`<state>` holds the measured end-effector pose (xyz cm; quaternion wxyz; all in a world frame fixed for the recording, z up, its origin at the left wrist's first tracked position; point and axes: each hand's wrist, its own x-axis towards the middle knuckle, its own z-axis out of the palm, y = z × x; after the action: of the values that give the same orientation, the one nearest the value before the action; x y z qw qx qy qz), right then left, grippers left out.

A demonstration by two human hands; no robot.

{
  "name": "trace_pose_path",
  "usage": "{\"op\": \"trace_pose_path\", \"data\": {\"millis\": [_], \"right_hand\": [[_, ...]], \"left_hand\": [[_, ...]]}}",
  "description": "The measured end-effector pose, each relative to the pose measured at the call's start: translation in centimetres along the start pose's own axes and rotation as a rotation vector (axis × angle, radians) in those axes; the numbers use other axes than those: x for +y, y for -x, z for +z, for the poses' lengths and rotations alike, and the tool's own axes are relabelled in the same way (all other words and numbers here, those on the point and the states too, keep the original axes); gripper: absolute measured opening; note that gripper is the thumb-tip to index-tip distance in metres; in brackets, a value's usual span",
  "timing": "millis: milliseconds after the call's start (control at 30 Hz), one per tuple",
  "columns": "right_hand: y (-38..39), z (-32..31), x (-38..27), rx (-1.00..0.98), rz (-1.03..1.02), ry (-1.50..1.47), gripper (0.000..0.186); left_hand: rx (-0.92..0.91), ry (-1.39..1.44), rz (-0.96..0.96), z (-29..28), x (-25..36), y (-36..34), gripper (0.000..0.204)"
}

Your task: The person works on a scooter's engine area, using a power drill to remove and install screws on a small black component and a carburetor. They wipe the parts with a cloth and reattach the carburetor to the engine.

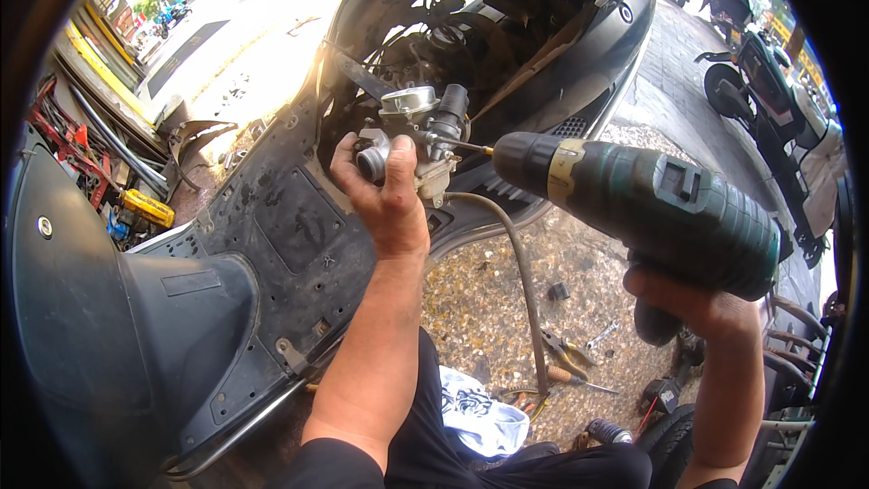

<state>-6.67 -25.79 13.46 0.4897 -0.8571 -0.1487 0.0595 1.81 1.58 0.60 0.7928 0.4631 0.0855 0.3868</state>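
Observation:
My left hand (389,190) is closed round a metal carburetor (409,101), its thumb pressed beside the round intake mouth. A black cylinder stands up on the carburetor's right side, and a grey rubber hose (512,249) hangs from its lower part. In my right hand (697,303) is a dark green cordless drill (647,199), gripped by its handle and pointing left. The long thin bit (471,147) in its chuck reaches to the carburetor's right side; whether it sits in a screw head is too small to tell. Behind lies the scooter's opened front (489,36).
The scooter's black floorboard (299,217) runs along the left. On the pebbled ground lie pliers (568,353), a wooden-handled screwdriver (579,378), a white cloth (480,417) and a spray can (608,432). A yellow-handled tool (147,207) sits at left; a parked scooter (765,81) stands at right.

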Motion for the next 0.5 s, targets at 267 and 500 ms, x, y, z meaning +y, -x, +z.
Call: {"op": "trace_pose_path", "data": {"millis": [267,500], "right_hand": [[0.0,1.3,2.9,-0.022,-0.42,0.117,0.049],[0.5,1.1,3.6,-0.074,-0.639,0.432,0.048]], "left_hand": [[0.043,-0.023,-0.061,0.1,0.6,0.0,0.057],[0.072,-0.044,-0.062,0.2,1.0,0.1,0.057]]}}
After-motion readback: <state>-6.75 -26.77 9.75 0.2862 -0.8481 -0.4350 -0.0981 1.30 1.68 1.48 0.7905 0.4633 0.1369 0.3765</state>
